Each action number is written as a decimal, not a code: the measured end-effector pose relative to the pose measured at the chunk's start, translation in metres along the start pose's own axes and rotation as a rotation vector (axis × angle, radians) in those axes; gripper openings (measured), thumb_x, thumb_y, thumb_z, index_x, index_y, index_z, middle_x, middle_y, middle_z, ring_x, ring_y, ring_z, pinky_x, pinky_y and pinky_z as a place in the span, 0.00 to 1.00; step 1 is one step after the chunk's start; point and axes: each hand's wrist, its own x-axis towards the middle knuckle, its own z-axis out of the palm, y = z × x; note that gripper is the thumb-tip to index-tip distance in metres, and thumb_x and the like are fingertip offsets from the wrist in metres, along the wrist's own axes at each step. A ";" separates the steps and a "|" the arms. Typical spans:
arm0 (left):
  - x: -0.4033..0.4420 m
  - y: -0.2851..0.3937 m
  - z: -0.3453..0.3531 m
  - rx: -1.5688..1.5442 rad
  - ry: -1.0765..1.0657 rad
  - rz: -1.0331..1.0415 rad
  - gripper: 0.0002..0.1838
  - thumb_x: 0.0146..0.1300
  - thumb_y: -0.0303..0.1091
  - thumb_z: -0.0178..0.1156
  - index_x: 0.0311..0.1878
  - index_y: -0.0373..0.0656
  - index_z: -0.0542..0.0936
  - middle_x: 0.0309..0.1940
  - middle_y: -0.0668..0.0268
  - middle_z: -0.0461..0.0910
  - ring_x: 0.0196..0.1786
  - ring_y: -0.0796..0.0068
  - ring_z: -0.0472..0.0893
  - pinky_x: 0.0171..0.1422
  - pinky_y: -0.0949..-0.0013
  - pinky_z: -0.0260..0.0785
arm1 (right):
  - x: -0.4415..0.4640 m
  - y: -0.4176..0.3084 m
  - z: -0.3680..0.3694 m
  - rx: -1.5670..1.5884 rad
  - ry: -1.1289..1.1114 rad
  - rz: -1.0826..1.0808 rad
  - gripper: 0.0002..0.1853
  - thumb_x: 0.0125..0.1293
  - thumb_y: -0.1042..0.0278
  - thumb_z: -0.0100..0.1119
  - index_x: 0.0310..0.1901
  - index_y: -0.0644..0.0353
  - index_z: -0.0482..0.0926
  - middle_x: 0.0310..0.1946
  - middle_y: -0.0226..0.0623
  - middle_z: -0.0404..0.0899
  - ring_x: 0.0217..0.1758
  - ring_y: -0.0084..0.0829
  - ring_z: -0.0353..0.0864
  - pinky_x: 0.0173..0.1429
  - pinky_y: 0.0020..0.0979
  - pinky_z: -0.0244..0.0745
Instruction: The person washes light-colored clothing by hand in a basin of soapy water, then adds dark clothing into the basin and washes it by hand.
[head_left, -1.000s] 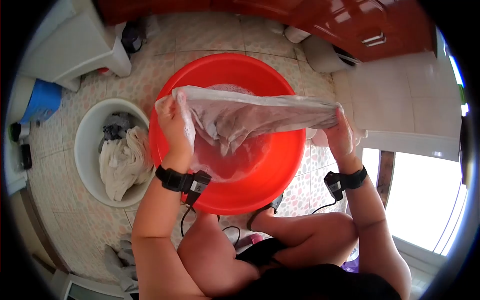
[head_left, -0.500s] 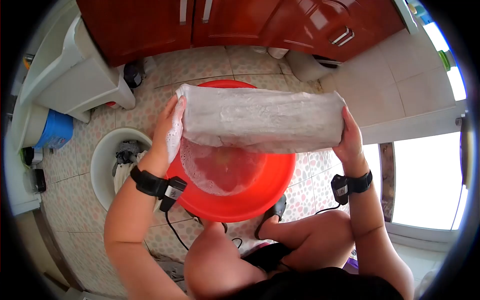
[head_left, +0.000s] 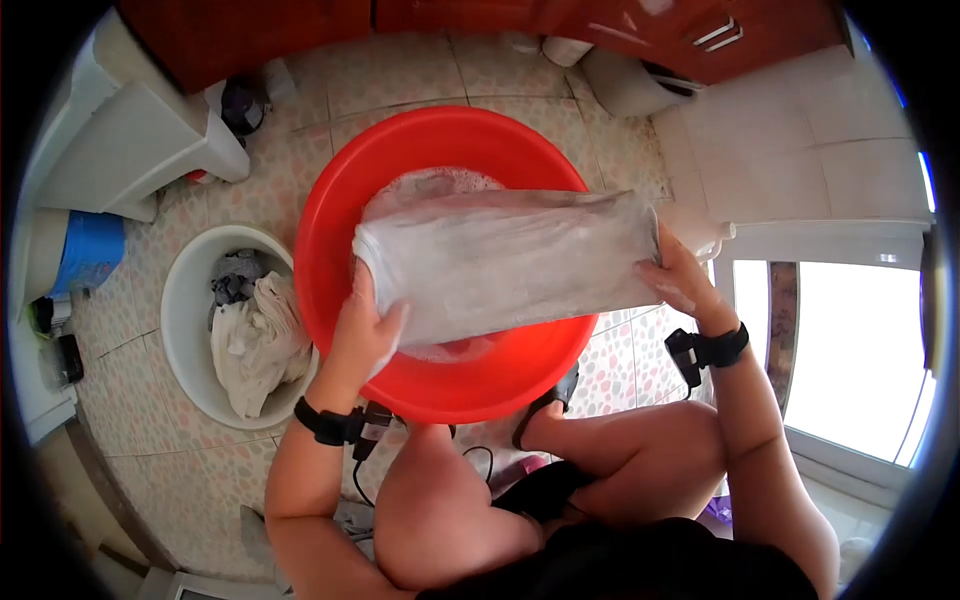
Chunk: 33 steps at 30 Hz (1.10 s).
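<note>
A wet, greyish-white cloth (head_left: 510, 265) is stretched between my hands above a red basin (head_left: 450, 390). My left hand (head_left: 370, 325) grips its left end, with the thumb on top and the fingers hidden beneath. At the other end, my right hand (head_left: 685, 275) has its fingers closed on the cloth's edge. The cloth hides much of the soapy water (head_left: 440, 180) in the basin, though foam shows behind it. What kind of textile item it is, I cannot make out.
Left of the basin stands a white bucket (head_left: 180, 340) holding off-white and dark grey clothes (head_left: 255, 340). A white plastic stand (head_left: 140, 140) and a blue container (head_left: 90, 250) are farther left. Red cabinets (head_left: 460, 15) line the back, and my knees are close to the basin's front.
The view has tilted lower, showing more of the basin and bucket. The cloth now slants, its left end nearer to me, and my left thumb has moved onto its top.
</note>
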 end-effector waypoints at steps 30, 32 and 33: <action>-0.011 0.009 0.001 -0.018 0.115 -0.133 0.42 0.50 0.25 0.59 0.65 0.30 0.46 0.55 0.45 0.66 0.56 0.53 0.69 0.60 0.65 0.60 | 0.008 0.023 0.006 -0.096 -0.066 0.267 0.46 0.48 0.73 0.61 0.67 0.58 0.45 0.50 0.46 0.71 0.51 0.36 0.72 0.58 0.29 0.63; -0.010 0.007 0.001 -0.036 0.123 -0.127 0.42 0.50 0.25 0.59 0.65 0.30 0.46 0.56 0.45 0.65 0.57 0.54 0.69 0.60 0.65 0.59 | 0.007 0.023 0.006 -0.118 -0.067 0.267 0.47 0.47 0.73 0.62 0.67 0.58 0.45 0.50 0.46 0.71 0.52 0.37 0.72 0.58 0.29 0.63; -0.010 0.007 0.001 -0.054 0.132 -0.122 0.43 0.50 0.24 0.59 0.65 0.31 0.46 0.57 0.46 0.64 0.57 0.55 0.68 0.61 0.65 0.58 | 0.007 0.023 0.006 -0.118 -0.067 0.268 0.47 0.47 0.73 0.62 0.67 0.58 0.45 0.50 0.46 0.71 0.52 0.37 0.72 0.58 0.29 0.63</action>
